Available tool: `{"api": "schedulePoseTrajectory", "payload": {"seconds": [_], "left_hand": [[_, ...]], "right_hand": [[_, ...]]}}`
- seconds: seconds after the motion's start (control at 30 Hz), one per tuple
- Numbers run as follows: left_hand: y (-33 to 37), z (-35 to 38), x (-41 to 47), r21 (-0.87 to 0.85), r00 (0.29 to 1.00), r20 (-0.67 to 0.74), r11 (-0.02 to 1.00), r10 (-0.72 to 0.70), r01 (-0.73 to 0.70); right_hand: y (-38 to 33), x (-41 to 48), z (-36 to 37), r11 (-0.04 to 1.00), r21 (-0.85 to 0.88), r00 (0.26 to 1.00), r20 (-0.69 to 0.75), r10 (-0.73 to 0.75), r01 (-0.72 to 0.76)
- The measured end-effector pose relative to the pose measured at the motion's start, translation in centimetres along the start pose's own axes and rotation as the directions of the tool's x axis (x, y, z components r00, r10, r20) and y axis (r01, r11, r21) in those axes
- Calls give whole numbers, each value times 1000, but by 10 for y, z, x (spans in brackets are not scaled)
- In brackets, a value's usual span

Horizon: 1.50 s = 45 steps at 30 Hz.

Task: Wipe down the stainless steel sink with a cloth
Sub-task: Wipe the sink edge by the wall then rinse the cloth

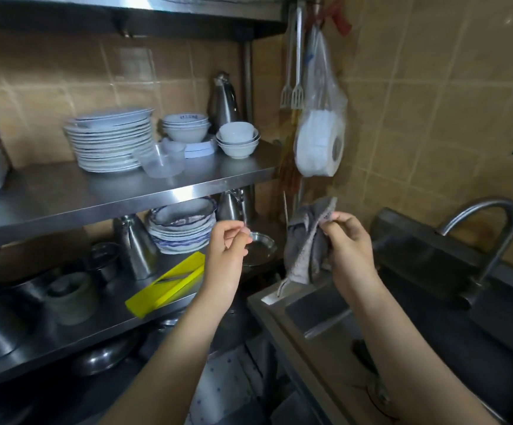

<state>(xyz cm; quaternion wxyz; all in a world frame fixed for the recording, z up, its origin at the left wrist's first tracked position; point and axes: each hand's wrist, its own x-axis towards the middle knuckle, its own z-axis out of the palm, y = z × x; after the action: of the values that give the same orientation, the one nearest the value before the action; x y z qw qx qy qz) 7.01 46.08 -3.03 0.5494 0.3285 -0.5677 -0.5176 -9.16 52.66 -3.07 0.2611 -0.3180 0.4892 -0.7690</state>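
A grey cloth (305,240) hangs crumpled above the left corner of the stainless steel sink (316,314). My right hand (351,245) grips the cloth, pinching its upper edge between thumb and fingers. My left hand (229,250) is raised to the left of the cloth, apart from it, with its fingers curled and nothing visible in them. The dark sink basin lies below and to the right, with a curved steel faucet (494,237) at its back.
Steel shelves (157,191) on the left carry stacked plates (111,139), bowls (238,139), plastic cups, metal pots and a yellow tray (169,283). Tongs and a bag with a paper roll (321,142) hang on the tiled wall above the sink's left corner.
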Motion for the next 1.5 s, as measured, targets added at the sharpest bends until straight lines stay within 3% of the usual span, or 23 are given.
{"api": "schedulePoseTrajectory", "payload": {"seconds": [0.33, 0.73, 1.13, 1.5], "left_hand": [[14, -77, 105, -29, 997, -53, 998, 51, -53], [11, -111, 200, -34, 994, -78, 996, 75, -78], [-38, -70, 327, 91, 998, -31, 995, 54, -51], [-77, -23, 409, 100, 1000, 23, 995, -14, 12]], "right_hand": [[13, 63, 115, 1000, 14, 1000, 12, -25, 24], [43, 137, 189, 999, 54, 999, 48, -1, -2], [94, 260, 207, 995, 96, 999, 46, 16, -20], [118, 342, 211, 995, 85, 998, 42, 44, -47]]}}
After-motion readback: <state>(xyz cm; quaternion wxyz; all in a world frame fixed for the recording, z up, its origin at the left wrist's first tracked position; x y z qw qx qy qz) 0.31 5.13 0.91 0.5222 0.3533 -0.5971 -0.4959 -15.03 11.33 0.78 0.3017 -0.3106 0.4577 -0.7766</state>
